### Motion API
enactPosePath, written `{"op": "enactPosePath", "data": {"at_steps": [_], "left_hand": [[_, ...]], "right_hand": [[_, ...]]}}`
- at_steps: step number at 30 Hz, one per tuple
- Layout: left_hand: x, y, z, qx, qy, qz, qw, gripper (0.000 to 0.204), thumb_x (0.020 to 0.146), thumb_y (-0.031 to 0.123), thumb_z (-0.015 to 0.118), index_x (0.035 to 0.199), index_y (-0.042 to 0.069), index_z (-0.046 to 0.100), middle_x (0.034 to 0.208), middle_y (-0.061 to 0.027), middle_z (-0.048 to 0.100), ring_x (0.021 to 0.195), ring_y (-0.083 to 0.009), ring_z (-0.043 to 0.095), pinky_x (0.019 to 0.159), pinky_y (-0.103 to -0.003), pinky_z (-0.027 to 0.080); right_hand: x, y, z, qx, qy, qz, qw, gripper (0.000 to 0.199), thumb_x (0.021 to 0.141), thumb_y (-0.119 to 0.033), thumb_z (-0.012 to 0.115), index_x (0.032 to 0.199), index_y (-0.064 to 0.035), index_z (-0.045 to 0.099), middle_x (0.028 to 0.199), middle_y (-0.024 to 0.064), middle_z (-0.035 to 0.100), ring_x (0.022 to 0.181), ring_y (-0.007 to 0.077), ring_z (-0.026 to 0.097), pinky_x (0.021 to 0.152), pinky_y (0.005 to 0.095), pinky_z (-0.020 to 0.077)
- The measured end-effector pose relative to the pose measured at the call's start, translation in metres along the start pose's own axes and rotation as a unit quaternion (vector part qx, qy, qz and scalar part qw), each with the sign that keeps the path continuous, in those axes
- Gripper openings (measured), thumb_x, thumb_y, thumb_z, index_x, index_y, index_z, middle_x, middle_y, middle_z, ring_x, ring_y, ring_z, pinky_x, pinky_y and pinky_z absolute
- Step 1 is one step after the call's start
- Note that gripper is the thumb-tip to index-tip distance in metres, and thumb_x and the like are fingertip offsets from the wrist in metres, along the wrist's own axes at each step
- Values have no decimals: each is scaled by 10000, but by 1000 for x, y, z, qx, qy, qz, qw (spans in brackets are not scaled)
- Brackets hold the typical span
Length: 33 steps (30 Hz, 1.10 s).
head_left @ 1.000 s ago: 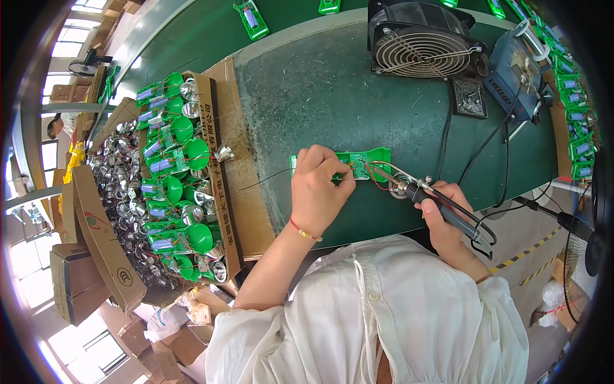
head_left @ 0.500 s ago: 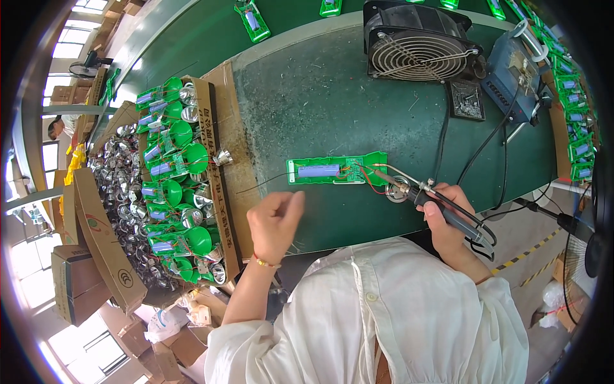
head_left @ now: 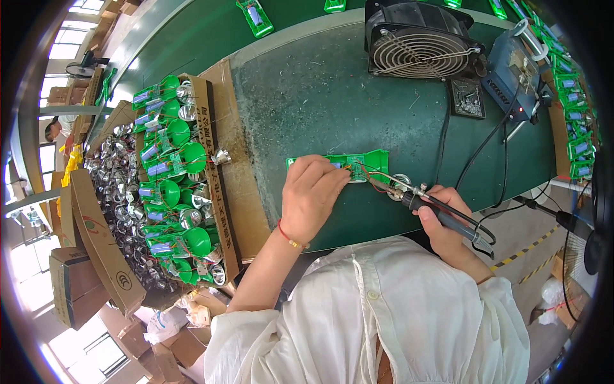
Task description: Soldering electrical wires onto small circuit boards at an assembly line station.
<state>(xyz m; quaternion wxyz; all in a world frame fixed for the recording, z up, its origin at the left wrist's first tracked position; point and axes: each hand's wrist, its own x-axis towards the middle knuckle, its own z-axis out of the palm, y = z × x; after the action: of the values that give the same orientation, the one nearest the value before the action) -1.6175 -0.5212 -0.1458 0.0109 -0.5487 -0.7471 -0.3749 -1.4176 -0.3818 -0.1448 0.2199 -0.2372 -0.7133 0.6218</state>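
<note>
A long green plastic housing (head_left: 377, 160) lies on the bench in front of me, with a blue cylindrical battery, a small circuit board (head_left: 357, 169) and thin wires inside. My left hand (head_left: 310, 195) is over its left part, covering most of the battery. Its fingertips are pinched together by the board, close to an orange wire; what they hold is too small to tell. My right hand (head_left: 449, 237) grips a soldering iron (head_left: 448, 219) with a metal feed tube along it. The iron's tip points at the board's right end. A shiny reflector cup (head_left: 401, 185) sits under the iron.
A cardboard box (head_left: 208, 128) of green housings and reflectors stands on the left. At the back are a black fan (head_left: 419, 54), a blue soldering station (head_left: 511, 77) and a small tray (head_left: 468, 99) of scraps. Cables cross the bench's right side.
My left hand has moved up and right from the bench's front edge onto the housing, fingertips at the board. The iron has shifted only slightly. A red light shows on the soldering station.
</note>
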Motion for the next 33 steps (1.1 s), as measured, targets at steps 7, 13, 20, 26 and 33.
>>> {"op": "enactPosePath", "data": {"at_steps": [7,13,20,26,33], "left_hand": [[-1,4,8,63,-27,13,998,154,631,54,691,768,68,621,772,-42,527,786,-219,529,664,-333,425],[-1,4,14,78,-17,10,997,143,631,78,687,755,88,617,764,-25,518,793,-206,515,664,-329,410],[-4,4,14,80,-27,6,996,137,636,88,680,756,99,614,760,-14,512,819,-200,506,683,-325,399],[-6,2,13,81,-19,7,996,132,639,87,684,748,94,611,761,-14,519,814,-198,510,673,-326,401],[-5,4,13,85,-18,0,996,131,645,87,682,754,95,610,763,-15,522,815,-198,511,671,-326,403]], "right_hand": [[1,7,1,6,18,-8,1000,154,734,-55,654,834,0,550,758,83,580,630,109,538,548,234,435],[1,11,2,6,27,6,1000,144,732,-48,654,826,-2,556,752,75,586,627,93,534,547,228,434],[1,9,6,4,21,26,999,133,740,-62,653,816,-10,557,735,64,586,626,90,533,547,232,434],[-2,5,5,-30,22,19,999,141,752,-78,648,825,-13,547,735,67,584,619,100,531,553,238,432],[-2,4,4,1,20,16,1000,162,763,-99,652,846,-13,542,740,60,580,611,89,518,542,235,426]]}}
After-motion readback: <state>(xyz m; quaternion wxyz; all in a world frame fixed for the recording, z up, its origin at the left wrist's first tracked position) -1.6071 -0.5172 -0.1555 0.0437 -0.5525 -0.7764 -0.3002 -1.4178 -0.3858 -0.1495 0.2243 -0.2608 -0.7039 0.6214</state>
